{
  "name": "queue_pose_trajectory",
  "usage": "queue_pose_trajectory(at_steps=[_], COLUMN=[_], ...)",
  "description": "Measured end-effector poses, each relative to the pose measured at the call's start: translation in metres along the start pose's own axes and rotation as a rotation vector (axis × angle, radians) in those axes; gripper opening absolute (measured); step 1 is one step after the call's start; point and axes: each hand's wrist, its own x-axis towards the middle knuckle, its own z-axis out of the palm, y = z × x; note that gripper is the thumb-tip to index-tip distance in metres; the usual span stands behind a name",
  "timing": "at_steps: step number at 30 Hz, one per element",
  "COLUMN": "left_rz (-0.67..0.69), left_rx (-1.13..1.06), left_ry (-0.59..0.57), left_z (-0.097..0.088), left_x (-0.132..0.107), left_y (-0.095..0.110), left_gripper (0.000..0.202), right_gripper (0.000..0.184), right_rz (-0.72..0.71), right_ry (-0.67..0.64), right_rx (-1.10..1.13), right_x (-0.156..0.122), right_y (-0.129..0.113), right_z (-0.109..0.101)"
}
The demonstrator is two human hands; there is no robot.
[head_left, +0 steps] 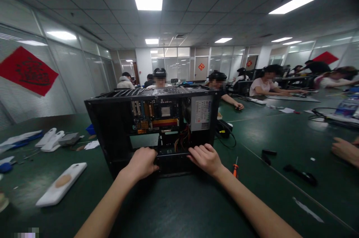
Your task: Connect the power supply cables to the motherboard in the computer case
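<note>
A black computer case [105,129] stands in front of me on the green table, its near side uncovered. Inside show a motherboard [168,102], a silver power supply [201,113] at the upper right and a bundle of coloured cables [182,139]. My left hand [143,163] is closed over the lower front rail of the case, fingers curled around the edge. Farther right along that same rail, my right hand [206,159] grips it too, knuckles up. The fingertips of both hands are partly hidden.
An orange screwdriver [235,170] lies right of the case, near black cables [228,133]. To the left are a white phone-shaped object [62,185] and a blue tray [90,129]. Another person's hand [346,152] rests at the right edge; several people sit at the tables beyond.
</note>
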Motion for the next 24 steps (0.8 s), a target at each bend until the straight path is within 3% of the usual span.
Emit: queue_pose_trajectory(at_steps=[9,12,15,17,20,24], left_rz=[-0.025,-0.015,-0.022,-0.038,-0.075,-0.117], left_rx=[0.016,-0.009,-0.008,-0.006,0.005,0.009], left_ry=[-0.008,0.003,0.027,0.051,0.11,0.135], left_z=[0.002,0.003,0.007,0.011,0.015,0.017], left_x=[-0.005,-0.006,-0.004,-0.001,0.003,0.006], left_y=[0.019,0.022,0.021,0.02,0.02,0.019], left_gripper=[0.019,0.018,0.025,0.046,0.075,0.077], right_gripper=[0.02,0.022,0.024,0.025,0.032,0.034], right_rz=[-0.023,0.019,0.123,0.278,0.401,0.579], right_ry=[0.033,-0.048,-0.161,-0.273,-0.589,-1.071], right_rx=[0.049,0.096,0.26,0.411,0.677,0.784], right_x=[-0.012,-0.006,0.02,0.045,0.083,0.105], right_y=[0.017,0.012,-0.001,-0.009,-0.01,-0.001], right_z=[0.006,-0.005,-0.018,-0.021,-0.007,0.03])
